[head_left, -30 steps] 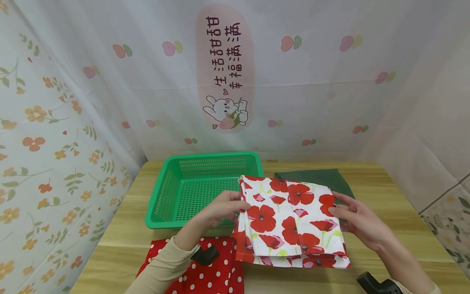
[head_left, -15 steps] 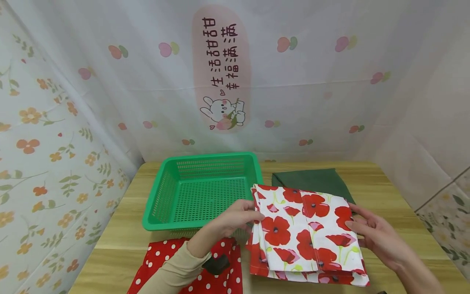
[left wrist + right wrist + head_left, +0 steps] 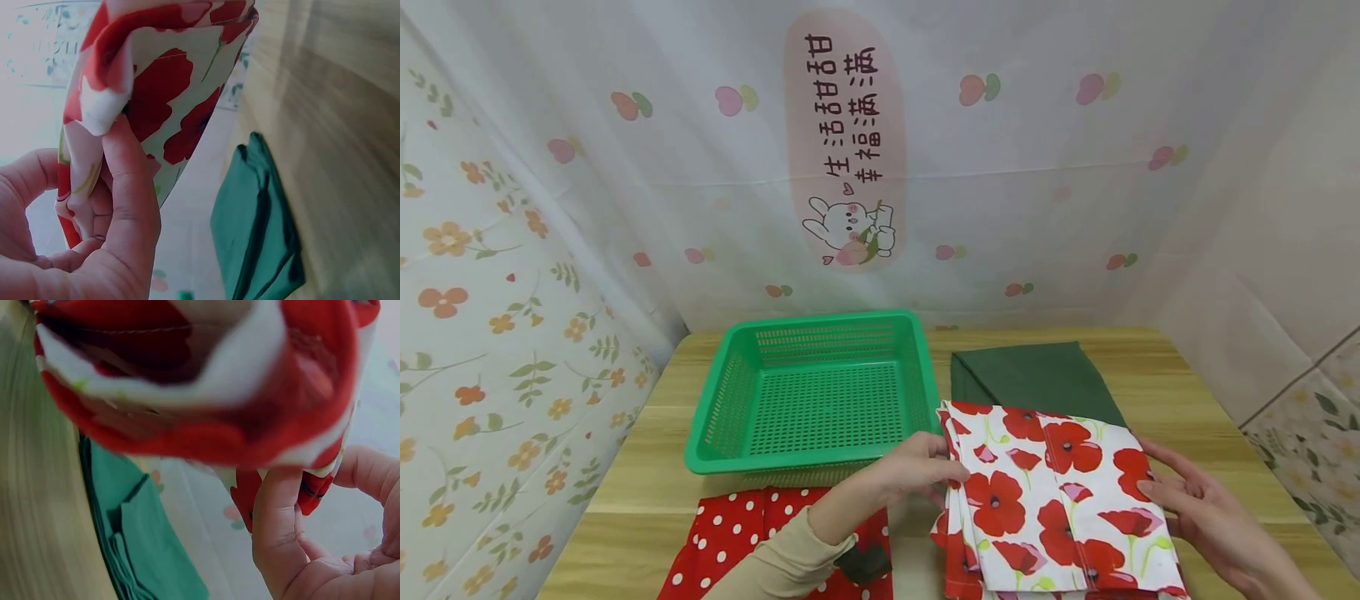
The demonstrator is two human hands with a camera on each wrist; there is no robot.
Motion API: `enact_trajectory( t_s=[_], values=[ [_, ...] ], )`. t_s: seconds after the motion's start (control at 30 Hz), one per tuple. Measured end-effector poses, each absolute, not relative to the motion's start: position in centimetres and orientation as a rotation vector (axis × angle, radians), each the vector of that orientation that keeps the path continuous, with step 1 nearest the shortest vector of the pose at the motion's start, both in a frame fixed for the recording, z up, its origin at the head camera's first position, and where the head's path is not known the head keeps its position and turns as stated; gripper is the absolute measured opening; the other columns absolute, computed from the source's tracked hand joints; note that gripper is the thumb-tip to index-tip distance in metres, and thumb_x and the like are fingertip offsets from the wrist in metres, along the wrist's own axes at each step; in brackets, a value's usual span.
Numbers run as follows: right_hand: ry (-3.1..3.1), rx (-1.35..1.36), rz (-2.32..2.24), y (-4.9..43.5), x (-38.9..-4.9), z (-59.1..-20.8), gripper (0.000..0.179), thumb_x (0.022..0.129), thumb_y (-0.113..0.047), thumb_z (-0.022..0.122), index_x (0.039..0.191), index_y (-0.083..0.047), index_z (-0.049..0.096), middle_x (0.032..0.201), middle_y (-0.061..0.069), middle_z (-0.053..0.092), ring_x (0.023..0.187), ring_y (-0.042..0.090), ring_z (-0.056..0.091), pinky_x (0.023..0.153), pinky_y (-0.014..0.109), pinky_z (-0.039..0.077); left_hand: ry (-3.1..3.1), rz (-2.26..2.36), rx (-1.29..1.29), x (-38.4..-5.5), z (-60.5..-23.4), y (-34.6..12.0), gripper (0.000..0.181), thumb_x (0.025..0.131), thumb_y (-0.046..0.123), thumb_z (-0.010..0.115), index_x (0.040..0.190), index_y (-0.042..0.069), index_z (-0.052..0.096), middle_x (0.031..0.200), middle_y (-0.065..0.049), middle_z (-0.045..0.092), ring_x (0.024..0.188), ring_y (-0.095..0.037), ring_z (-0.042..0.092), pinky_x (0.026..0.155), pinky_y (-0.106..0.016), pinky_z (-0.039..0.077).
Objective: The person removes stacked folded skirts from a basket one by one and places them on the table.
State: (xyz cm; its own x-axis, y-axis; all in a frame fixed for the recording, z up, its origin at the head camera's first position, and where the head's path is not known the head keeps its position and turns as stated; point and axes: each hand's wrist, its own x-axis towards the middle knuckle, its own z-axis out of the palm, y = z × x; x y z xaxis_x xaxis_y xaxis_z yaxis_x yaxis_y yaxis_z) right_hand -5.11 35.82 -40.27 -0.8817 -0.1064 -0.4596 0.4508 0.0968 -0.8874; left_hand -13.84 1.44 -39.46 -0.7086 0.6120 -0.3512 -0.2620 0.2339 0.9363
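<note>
A folded white cloth with red poppies (image 3: 1052, 508) is held up over the front right of the table. My left hand (image 3: 917, 471) pinches its left edge between thumb and fingers. On the opposite edge, my right hand (image 3: 1210, 512) grips it the same way, thumb on top. The left wrist view shows several layers of the poppy cloth (image 3: 162, 94) between the fingers, raised off the wood. In the right wrist view the folds of the cloth (image 3: 206, 437) sag open near the camera. Its lower edge runs out of the head view.
A green plastic basket (image 3: 805, 463) with slotted walls stands at the back left. Behind the poppy cloth lies a folded dark green cloth (image 3: 1037, 379). A red cloth with white dots (image 3: 730, 533) lies at the front left, partly under my left forearm. Printed curtains (image 3: 1037, 208) border the table.
Both hands have carried the poppy cloth to the right and toward the front of the table. More of the dark green cloth shows behind it. The grip looks the same.
</note>
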Motion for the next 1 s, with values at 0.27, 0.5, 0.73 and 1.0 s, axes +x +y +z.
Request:
enact_trajectory(
  t_s=[0.27, 0.5, 0.73, 1.0],
  values=[
    [1.963, 0.418, -1.764, 37.2, -4.2, -41.1, 0.077, 0.101, -0.027, 0.043, 0.145, 0.002, -0.014, 0.115, -0.008, 0.056, 0.1, 0.016, 0.06, 0.086, 0.042, 0.05, 1.772, 1.534, 0.325, -12.7, -40.8, 2.6, 0.023, 0.084, 0.004, 0.061, 0.106, 0.001, 0.064, 0.091, -0.006, 0.069, 0.075, -0.015, 0.064, 0.056, -0.03, 0.055],
    [1.995, 0.539, -1.712, 37.4, -3.7, -42.3, 0.08, 0.099, -0.027, 0.047, 0.144, 0.007, -0.01, 0.115, 0.003, 0.059, 0.097, 0.018, 0.06, 0.084, 0.044, 0.051, 1.742, 1.537, 0.319, -11.9, -41.9, 3.2, 0.021, 0.084, 0.004, 0.061, 0.105, 0.002, 0.064, 0.087, -0.006, 0.069, 0.073, -0.013, 0.064, 0.052, -0.026, 0.053],
    [1.984, 0.567, -1.67, 37.3, -3.5, -43.2, 0.08, 0.099, -0.029, 0.047, 0.142, 0.011, -0.006, 0.114, 0.012, 0.06, 0.096, 0.022, 0.06, 0.084, 0.047, 0.05, 1.736, 1.522, 0.286, -11.2, -43.1, 3.5, 0.023, 0.085, 0.004, 0.062, 0.108, 0.004, 0.062, 0.088, -0.003, 0.068, 0.076, -0.013, 0.064, 0.055, -0.03, 0.054],
    [2.024, 0.648, -1.638, 37.0, -3.6, -44.8, 0.08, 0.096, -0.029, 0.052, 0.141, 0.012, 0.0, 0.111, 0.015, 0.06, 0.094, 0.024, 0.06, 0.083, 0.047, 0.051, 1.779, 1.498, 0.264, -10.8, -44.8, 4.0, 0.019, 0.084, 0.002, 0.062, 0.103, 0.003, 0.062, 0.081, -0.003, 0.067, 0.071, -0.014, 0.064, 0.052, -0.03, 0.054]
  ],
)
